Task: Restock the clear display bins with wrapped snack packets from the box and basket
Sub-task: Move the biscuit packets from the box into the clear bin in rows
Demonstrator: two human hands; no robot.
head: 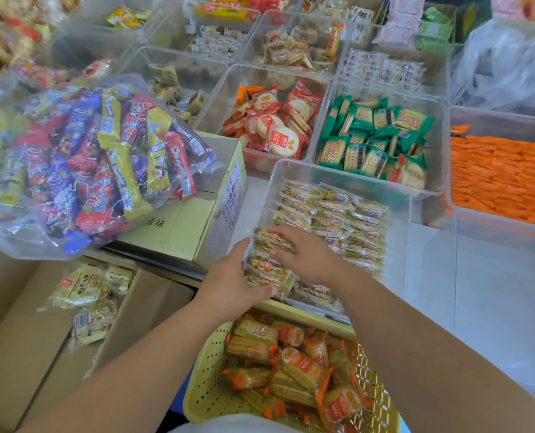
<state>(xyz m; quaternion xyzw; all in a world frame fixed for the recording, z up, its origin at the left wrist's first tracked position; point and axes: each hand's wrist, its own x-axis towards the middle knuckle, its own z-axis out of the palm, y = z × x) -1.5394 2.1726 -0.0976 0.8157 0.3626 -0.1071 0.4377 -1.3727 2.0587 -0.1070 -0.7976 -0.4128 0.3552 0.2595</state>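
- Yellow perforated plastic basket [207, 379] lies below your wrists.
- Your left hand [235, 279] and right hand [310, 257] clasp stacked clear-wrapped nut-bar packets [264, 267].
- They're at the near-left corner of the clear plastic bin [407, 239]; filled rows lie rightward.

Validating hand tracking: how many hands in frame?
2. The left hand grips the near end of the packet stack, the right hand holds its far end, at the nearest clear bin front-left corner. None appear hidden.
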